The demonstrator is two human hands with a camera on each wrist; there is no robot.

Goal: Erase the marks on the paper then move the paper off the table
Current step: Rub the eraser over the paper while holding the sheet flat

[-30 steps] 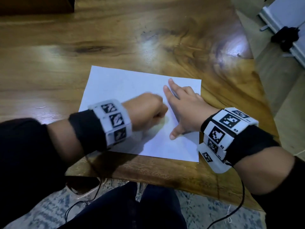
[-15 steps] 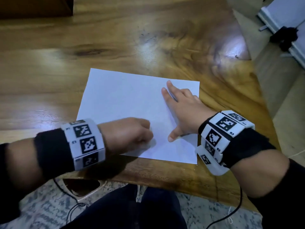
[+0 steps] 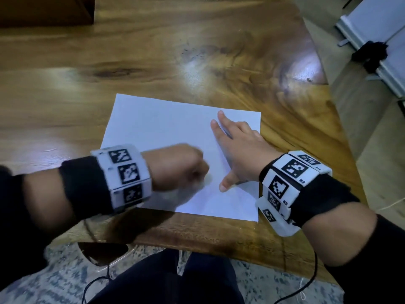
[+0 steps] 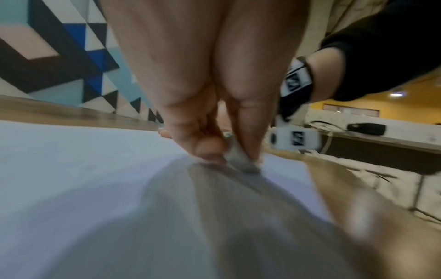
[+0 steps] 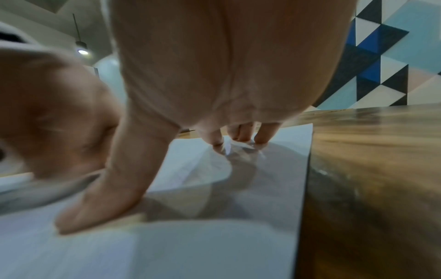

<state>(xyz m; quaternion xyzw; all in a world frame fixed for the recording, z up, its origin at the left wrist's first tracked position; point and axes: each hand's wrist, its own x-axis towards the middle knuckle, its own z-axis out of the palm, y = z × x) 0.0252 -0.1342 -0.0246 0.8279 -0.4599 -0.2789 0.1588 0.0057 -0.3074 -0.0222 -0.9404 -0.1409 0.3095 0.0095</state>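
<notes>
A white sheet of paper (image 3: 162, 128) lies flat near the front edge of the wooden table (image 3: 65, 84). My left hand (image 3: 186, 170) is curled into a fist over the paper's lower middle and pinches a small whitish eraser (image 4: 238, 158), whose tip touches the sheet. The right hand (image 3: 236, 148) lies flat on the paper's right part, fingers straight and thumb spread, pressing the sheet (image 5: 214, 245) down. No marks show clearly on the paper; the part under the hands is hidden.
The table's front edge (image 3: 197, 242) runs just below the paper, with my dark-clothed legs (image 3: 166, 281) and a patterned floor beyond it. A white panel with a black object (image 3: 372, 55) stands off the table at the right. A dark box (image 3: 43, 9) sits at the far left.
My left fist with the eraser moved back and forth: down-left to the paper's lower edge, then back right toward the right thumb. The right hand and the paper stayed still.
</notes>
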